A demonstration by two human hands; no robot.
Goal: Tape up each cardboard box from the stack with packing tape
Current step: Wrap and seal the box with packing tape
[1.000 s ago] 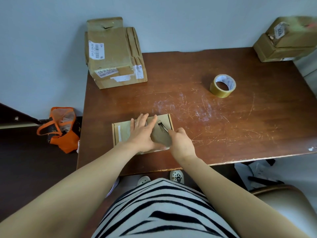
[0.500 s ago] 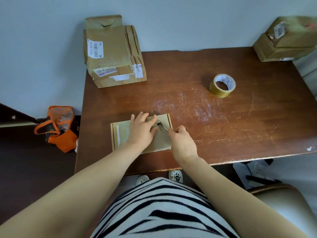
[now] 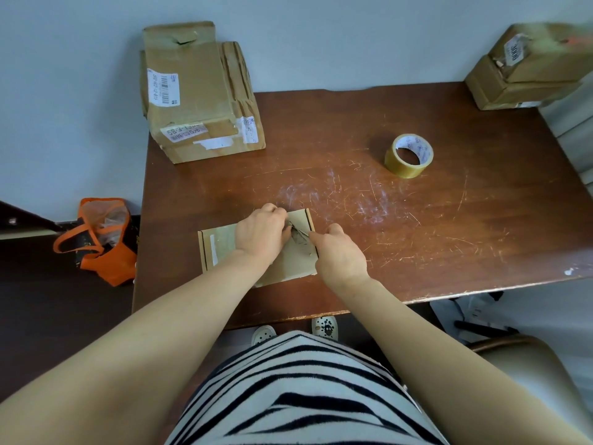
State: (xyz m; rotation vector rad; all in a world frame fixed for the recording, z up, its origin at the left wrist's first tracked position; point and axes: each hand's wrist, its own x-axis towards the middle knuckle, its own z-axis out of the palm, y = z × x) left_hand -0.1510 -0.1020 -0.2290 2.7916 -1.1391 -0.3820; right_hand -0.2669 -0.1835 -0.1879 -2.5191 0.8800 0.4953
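- The small cardboard box [image 3: 221,248] lay flat at the table's [image 3: 449,236] 6 o'clock edge, close enough for both hands to reach.
- The left hand [image 3: 260,232] sat on it with curled fingers, likely to stop it sliding. I could not tell if it pinched anything.
- The right hand [image 3: 340,255] pinched a thin shiny tool [image 3: 300,232] at the box's 3 o'clock end.
- The packing tape roll [image 3: 409,155] waited at 2 o'clock.

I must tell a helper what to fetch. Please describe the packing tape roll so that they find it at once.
Look at the scratched brown table. On its far right part, before the stacked cardboard boxes at the corner, the tape roll lies alone. It is the only round thing: a yellowish ring with a white core.
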